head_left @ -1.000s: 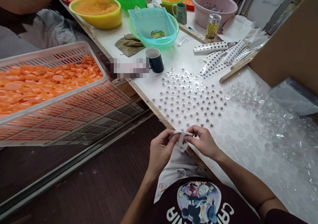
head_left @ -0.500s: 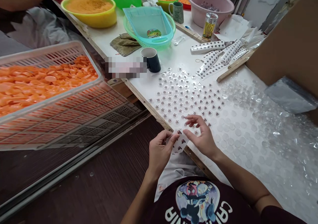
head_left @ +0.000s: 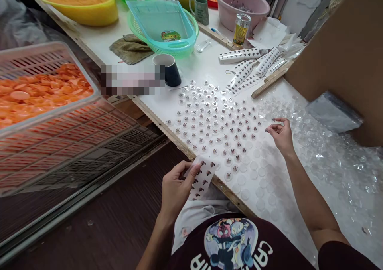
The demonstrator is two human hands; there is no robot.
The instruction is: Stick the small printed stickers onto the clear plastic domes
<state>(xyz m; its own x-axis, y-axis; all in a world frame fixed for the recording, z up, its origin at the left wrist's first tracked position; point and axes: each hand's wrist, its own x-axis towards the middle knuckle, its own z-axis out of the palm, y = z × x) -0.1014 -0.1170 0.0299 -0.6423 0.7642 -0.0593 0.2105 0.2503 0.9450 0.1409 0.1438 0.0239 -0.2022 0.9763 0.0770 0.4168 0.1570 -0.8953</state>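
Note:
My left hand [head_left: 177, 187] pinches a white sticker sheet [head_left: 205, 177] between thumb and fingers, at the table's front edge. Small dark printed figures run in rows across the sheet. Out to the right, my right hand [head_left: 281, 136] is above the table with its fingers curled. A tiny dark sticker [head_left: 265, 130] shows at its thumb tip, and another dark speck is at a fingertip. Below and left of that hand lie many clear round discs bearing the same figure [head_left: 215, 120]. Plain clear discs [head_left: 263, 182] are spread nearer to me.
A heap of clear plastic pieces [head_left: 335, 158] covers the right side. Rolled sticker sheets [head_left: 239, 55] lie at the back by a wooden strip [head_left: 272, 80]. A dark mug [head_left: 172, 74] and a teal tray [head_left: 179, 26] stand further left. An orange-filled crate [head_left: 68, 48] borders the table.
My right hand has moved away from the sheet, rightward over the discs, with small stickers at its fingertips. The left hand still holds the sheet, now more exposed. The view has shifted right.

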